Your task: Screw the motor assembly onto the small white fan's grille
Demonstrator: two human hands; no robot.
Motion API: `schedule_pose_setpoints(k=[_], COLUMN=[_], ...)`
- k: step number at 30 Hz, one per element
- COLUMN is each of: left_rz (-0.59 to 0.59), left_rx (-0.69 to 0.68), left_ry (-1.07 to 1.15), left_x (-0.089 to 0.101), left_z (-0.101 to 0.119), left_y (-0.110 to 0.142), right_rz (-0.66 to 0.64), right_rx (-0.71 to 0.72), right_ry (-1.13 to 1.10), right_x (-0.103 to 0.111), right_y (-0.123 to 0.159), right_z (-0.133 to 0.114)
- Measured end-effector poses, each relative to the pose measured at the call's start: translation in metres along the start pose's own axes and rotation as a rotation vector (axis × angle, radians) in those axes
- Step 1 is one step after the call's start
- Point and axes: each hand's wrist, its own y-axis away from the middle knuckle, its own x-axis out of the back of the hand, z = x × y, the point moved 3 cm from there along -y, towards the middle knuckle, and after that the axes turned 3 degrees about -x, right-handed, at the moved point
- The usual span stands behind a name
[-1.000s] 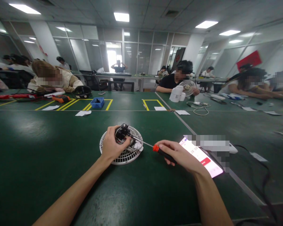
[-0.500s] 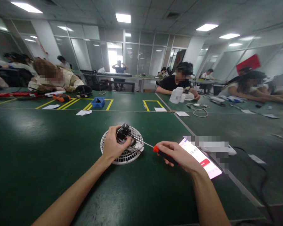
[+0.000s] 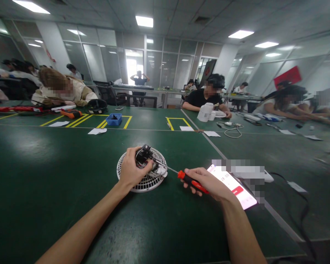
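Note:
A white round fan grille (image 3: 148,181) lies flat on the green table, with a black motor assembly (image 3: 145,156) and white wires on top. My left hand (image 3: 131,170) is closed around the motor assembly and holds it down. My right hand (image 3: 209,183) grips a screwdriver (image 3: 191,180) with a red and black handle. Its thin shaft reaches left, and the tip touches the motor assembly near my left thumb.
A lit phone (image 3: 233,187) lies just right of my right hand, with a black cable (image 3: 305,216) beyond it. Farther back sit a blue tray (image 3: 113,119), paper slips, yellow floor-tape boxes and white fan parts (image 3: 206,112). Several people sit at the far tables.
My right hand has turned slightly on the screwdriver handle, showing more of the red grip. The left hand and the fan grille have stayed put.

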Motion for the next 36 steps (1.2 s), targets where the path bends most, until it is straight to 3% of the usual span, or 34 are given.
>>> schedule_pose_setpoints(k=[5, 14, 23, 31, 36], left_rz=[-0.006, 0.000, -0.014, -0.016, -0.023], left_rx=[-0.003, 0.007, 0.005, 0.008, 0.013], left_ry=[-0.004, 0.001, -0.011, 0.008, 0.001], left_x=[0.0001, -0.0004, -0.0012, 0.0009, 0.0004], left_z=[0.0002, 0.0003, -0.0019, 0.0013, 0.0001], left_y=[0.0002, -0.0007, 0.0012, -0.0002, 0.0000], right_rz=[0.066, -0.026, 0.049, -0.010, 0.042], right_rx=[0.064, -0.053, 0.066, -0.038, 0.072], right_ry=[0.011, -0.037, 0.007, -0.032, -0.022], right_x=[0.0003, -0.0024, -0.0026, -0.0015, -0.0019], right_y=[0.0042, -0.0009, 0.0019, -0.0002, 0.0033], right_z=[-0.0039, 0.0023, -0.0036, 0.0015, -0.0034])
